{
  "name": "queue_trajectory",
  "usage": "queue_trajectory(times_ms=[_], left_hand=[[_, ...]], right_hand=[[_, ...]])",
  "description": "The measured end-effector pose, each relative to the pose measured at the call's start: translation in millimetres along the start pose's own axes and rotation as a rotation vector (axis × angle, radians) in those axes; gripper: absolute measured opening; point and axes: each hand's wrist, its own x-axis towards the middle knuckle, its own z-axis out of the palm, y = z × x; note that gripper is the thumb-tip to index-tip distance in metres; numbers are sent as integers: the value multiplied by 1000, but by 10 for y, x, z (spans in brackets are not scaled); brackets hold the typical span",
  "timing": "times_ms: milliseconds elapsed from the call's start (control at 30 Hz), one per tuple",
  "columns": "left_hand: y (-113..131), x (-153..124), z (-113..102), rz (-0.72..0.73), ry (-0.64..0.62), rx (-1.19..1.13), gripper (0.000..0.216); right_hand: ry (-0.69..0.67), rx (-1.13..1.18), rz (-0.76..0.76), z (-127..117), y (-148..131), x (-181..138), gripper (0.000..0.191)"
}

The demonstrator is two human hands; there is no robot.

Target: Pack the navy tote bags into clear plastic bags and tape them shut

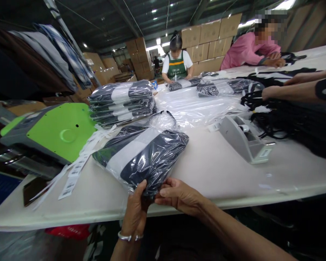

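Both hands, left (136, 212) & right (179, 195), pinched the near end of a bagged garment (143, 152) lying on the tabletop (220, 170) by its front edge. Stack of same bags (122, 101) sat behind it, w/ tape dispenser (244, 139) to the right.

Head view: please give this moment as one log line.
left hand: pinches end of bagged garment | right hand: same end | nearby: tape dispenser, label strip

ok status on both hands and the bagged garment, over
Left hand and right hand both pinching near end of clear plastic bag holding folded navy-and-white garment. Bag lying on white table. Grey tape dispenser off to right, apart.
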Motion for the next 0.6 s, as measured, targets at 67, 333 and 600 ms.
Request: queue_trajectory(times_ms=[67, 333, 600], left_hand=[[5, 8, -5, -26, -7, -17, 41], [-24, -39, 1, -108, -178, -2, 36], [47, -23, -182, -149, -69, 44, 40]], right_hand=[[16, -11, -52, -5, 17, 17, 58], [276, -105, -131, 29, 179, 215, 57], [302, -442, -153, 86, 112, 170, 53]])
